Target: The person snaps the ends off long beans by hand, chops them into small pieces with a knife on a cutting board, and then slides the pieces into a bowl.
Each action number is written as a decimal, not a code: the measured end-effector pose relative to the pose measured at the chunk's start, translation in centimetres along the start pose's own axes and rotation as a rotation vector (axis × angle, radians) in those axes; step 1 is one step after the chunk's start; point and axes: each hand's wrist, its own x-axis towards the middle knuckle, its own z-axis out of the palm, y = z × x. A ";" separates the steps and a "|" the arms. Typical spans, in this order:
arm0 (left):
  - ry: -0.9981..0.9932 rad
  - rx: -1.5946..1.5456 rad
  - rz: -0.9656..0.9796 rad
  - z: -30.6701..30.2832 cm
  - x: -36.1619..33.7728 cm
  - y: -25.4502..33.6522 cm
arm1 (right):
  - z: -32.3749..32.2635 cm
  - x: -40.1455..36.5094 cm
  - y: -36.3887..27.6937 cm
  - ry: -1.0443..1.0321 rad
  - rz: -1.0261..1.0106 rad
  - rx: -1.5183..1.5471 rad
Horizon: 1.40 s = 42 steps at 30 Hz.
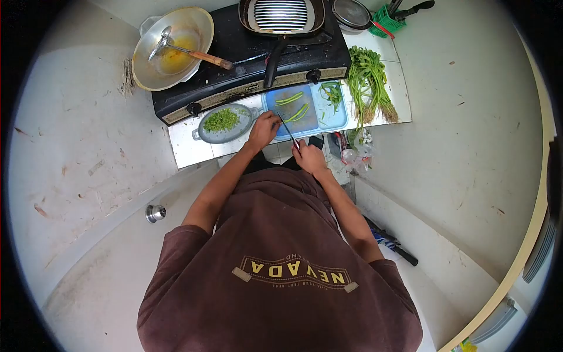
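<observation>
Right hand: the right hand [309, 157] is closed round the handle of a knife [287, 130], blade angled up onto the board.
Left hand: the left hand [263, 130] has its fingers curled down at the board's near left corner; can't tell whether it grips anything.
Cutting board: the blue cutting board [328, 117] sits at the counter's [187, 149] front edge, mid-way along.
Stems: green stems [291, 98] lie on the board, just beyond the blade.
Dish: a dish of chopped greens [223, 120] is touching the board's left side.
Bunch: leafy greens [366, 82] lie at the counter's right end.
Stove: the stove [234, 64] is along the back edge, with a wok [193, 23] on its left burner.
</observation>
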 end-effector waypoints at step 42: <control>0.218 -0.072 -0.222 -1.0 0.4 3.7 | -4.8 2.4 2.8 -0.022 -0.127 0.241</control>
